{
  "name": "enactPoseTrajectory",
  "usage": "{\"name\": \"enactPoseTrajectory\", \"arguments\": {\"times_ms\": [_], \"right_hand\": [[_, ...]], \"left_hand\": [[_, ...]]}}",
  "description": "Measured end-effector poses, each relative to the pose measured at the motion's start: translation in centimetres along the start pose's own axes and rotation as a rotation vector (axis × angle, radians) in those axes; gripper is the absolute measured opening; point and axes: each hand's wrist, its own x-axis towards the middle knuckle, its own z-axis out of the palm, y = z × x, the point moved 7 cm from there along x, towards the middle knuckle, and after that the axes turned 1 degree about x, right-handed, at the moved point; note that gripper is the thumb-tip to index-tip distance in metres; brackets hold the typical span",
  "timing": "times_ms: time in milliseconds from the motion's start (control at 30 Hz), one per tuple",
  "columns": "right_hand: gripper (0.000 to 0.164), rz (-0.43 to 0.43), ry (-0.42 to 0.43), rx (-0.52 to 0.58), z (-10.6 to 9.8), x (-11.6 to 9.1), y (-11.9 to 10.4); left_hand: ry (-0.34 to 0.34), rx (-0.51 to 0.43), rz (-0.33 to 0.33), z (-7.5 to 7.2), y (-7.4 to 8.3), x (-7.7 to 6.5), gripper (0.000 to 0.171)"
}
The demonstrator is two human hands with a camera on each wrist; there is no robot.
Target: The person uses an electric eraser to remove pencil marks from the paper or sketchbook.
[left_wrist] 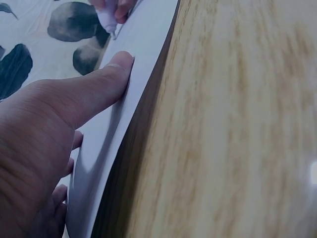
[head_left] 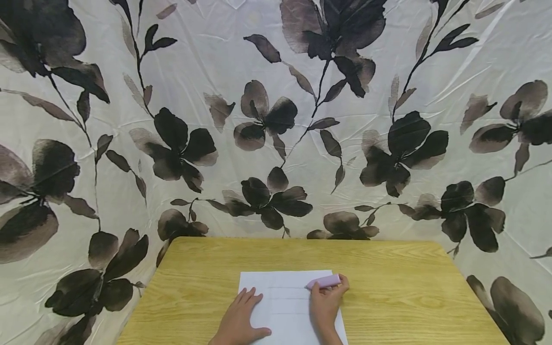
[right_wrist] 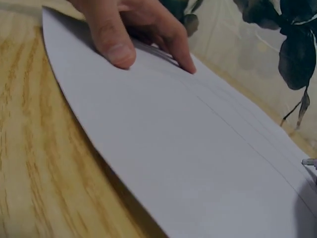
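Observation:
A white sheet of paper (head_left: pixel 289 328) lies on the table with several thin, roughly parallel lines across its upper part. My left hand (head_left: pixel 240 318) rests on the sheet's left side, fingers spread and thumb pointing inward. At the upper right, my right hand (head_left: pixel 326 306) pinches a thick lilac pen (head_left: pixel 325 281) between thumb and fingers. The pen leans left, its tip at the right end of the top line. In the left wrist view, the left thumb (left_wrist: pixel 111 74) presses near the paper's edge. Only the pen's narrow metal tip (right_wrist: pixel 308 162) shows in the right wrist view.
The yellow wood-grain table (head_left: pixel 189 282) extends past the paper on both sides and behind it. A pale cloth with dark flowers (head_left: pixel 267 158) hangs behind the table's far edge. In the right wrist view the paper's near edge curves up off the tabletop.

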Motion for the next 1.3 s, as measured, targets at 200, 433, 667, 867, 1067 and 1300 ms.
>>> {"name": "enactPoseTrajectory", "arguments": {"times_ms": [200, 433, 667, 867, 1067, 1300], "right_hand": [[0.075, -0.028, -0.014, 0.007, -0.01, -0.03, -0.25], [0.075, -0.07, -0.015, 0.006, 0.14, -0.18, -0.37], [0.075, -0.069, -0.028, 0.0, 0.35, -0.08, -0.15], [0.074, -0.071, -0.021, -0.012, 0.07, 0.05, 0.0], [0.074, -0.061, -0.009, 0.02, -0.1, 0.18, -0.27], [0.076, -0.057, -0.033, 0.035, 0.16, -0.08, -0.21]], "left_hand": [[0.015, -0.002, 0.013, -0.04, 0.01, -0.03, 0.102], [0.029, 0.006, 0.006, -0.01, -0.17, -0.05, 0.101], [0.047, -0.001, 0.004, -0.32, -0.02, -0.14, 0.1], [0.04, -0.008, 0.014, -0.34, 0.39, -0.11, 0.099], [0.045, -0.014, 0.027, -0.6, 0.77, -0.06, 0.098], [0.008, 0.015, 0.009, -0.55, 0.66, -0.14, 0.1]]}}
